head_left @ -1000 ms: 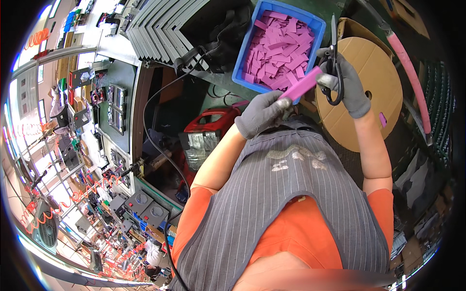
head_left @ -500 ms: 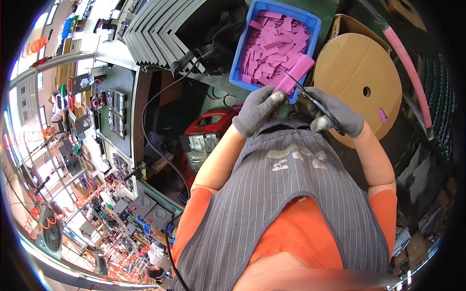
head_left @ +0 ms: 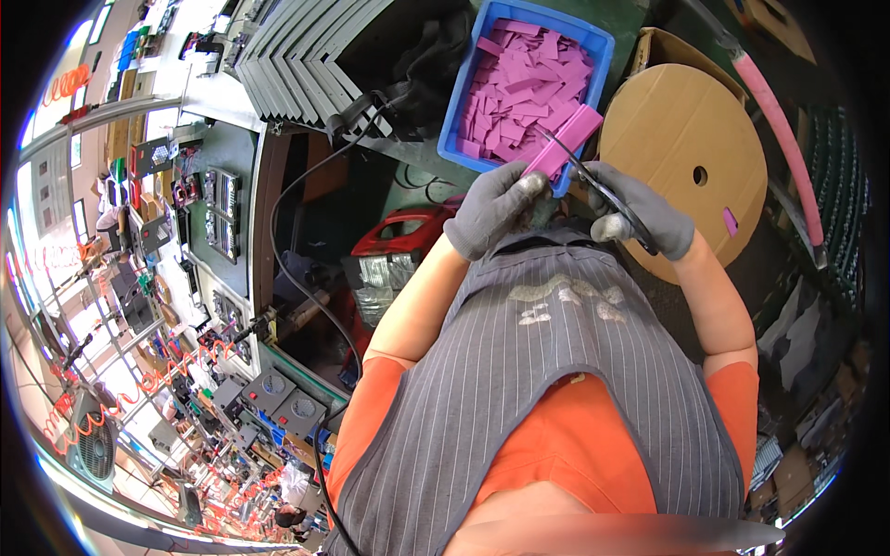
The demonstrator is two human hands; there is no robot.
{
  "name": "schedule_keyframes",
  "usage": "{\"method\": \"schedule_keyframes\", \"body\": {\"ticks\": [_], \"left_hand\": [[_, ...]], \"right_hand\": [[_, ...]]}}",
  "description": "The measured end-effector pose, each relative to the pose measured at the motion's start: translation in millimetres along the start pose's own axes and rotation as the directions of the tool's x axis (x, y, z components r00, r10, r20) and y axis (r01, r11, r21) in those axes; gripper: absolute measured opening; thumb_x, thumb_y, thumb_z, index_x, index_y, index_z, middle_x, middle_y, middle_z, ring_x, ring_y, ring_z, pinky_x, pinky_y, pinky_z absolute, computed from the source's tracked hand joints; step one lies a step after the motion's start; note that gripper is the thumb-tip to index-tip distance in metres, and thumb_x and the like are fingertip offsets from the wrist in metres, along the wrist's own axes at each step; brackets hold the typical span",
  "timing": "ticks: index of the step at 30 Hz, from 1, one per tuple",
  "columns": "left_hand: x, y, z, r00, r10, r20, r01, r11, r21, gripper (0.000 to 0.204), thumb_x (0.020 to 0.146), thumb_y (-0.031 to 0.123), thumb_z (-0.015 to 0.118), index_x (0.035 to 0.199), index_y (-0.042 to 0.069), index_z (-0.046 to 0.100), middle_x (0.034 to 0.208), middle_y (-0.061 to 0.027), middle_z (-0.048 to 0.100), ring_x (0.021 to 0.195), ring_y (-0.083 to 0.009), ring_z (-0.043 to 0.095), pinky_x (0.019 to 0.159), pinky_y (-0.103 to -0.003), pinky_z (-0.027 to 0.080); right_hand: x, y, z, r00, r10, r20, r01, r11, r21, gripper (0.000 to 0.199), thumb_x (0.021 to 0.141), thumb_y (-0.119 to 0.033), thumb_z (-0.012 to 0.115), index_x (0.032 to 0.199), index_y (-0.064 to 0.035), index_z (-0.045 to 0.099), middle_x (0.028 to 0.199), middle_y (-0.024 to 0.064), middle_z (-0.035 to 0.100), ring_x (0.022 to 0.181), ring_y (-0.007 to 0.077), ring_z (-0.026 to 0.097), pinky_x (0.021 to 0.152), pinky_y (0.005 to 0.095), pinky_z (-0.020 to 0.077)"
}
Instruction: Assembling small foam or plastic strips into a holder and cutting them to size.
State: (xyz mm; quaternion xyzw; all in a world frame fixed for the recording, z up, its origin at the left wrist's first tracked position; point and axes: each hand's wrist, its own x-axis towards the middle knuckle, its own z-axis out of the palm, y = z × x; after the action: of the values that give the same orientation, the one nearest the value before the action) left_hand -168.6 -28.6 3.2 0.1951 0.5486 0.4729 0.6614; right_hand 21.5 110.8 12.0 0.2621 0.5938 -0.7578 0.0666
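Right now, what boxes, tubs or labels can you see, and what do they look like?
Blue bin: rectangular plastic tub above the hands, full of cut pink strips.
Cardboard reel: round brown disc with a small centre hole, right of the bin.
Cardboard box: brown, open flap behind the reel.
Pink scrap: small tag-like piece lying on the reel.

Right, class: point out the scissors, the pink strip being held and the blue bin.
scissors point(head_left: 607, 196), head view, on the dark blades.
pink strip point(head_left: 565, 141), head view, middle of the strip.
blue bin point(head_left: 456, 109), head view, left wall.
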Motion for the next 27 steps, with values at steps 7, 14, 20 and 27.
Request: {"method": "schedule_keyframes", "body": {"ticks": [7,14,20,27], "left_hand": [[5,3,-1,0.999,-0.032,0.041,0.031,0.999,0.039,0.030,0.091,0.033,0.051,0.091,0.003,0.055,0.069,0.0033,0.046,0.052,-0.0038,0.042,0.051,-0.019,0.045],[29,-8,-16,0.994,-0.105,-0.007,0.105,0.983,0.149,0.031,0.091,0.034,0.050,0.092,0.003,0.056,0.060,0.0006,0.045,0.049,-0.0077,0.044,0.046,-0.022,0.038],[-10,-6,-58,0.907,0.275,-0.319,-0.317,0.944,-0.087,0.029,0.089,0.032,0.049,0.093,0.004,0.056,0.056,-0.0010,0.047,0.043,-0.0113,0.046,0.037,-0.024,0.032],[-161,57,-97,0.631,0.776,-0.030,-0.748,0.597,-0.289,0.022,0.090,0.020,0.049,0.069,0.012,0.048,0.048,0.0069,0.041,0.034,-0.0049,0.038,0.032,-0.019,0.031]], "right_hand": [[6,3,-4,0.999,-0.022,-0.049,0.023,1.000,0.006,0.058,0.071,-0.032,0.074,0.115,-0.0014,0.052,0.080,-0.0003,0.052,0.070,0.0075,0.049,0.062,0.0214,0.0409],[20,19,-11,0.983,0.135,-0.128,-0.133,0.991,0.020,0.024,0.083,-0.027,0.061,0.086,-0.0032,0.060,0.056,-0.0046,0.048,0.043,0.0028,0.043,0.041,0.0166,0.0322],[8,36,-27,0.955,0.187,-0.229,-0.060,0.881,0.470,0.024,0.086,-0.022,0.056,0.097,-0.0011,0.057,0.055,-0.0032,0.046,0.040,0.0046,0.041,0.038,0.0179,0.0321],[-7,48,-38,0.886,0.184,-0.427,0.008,0.912,0.409,0.027,0.086,-0.025,0.055,0.100,-0.0021,0.056,0.057,-0.0006,0.049,0.043,0.0063,0.046,0.038,0.0189,0.0348]]}}
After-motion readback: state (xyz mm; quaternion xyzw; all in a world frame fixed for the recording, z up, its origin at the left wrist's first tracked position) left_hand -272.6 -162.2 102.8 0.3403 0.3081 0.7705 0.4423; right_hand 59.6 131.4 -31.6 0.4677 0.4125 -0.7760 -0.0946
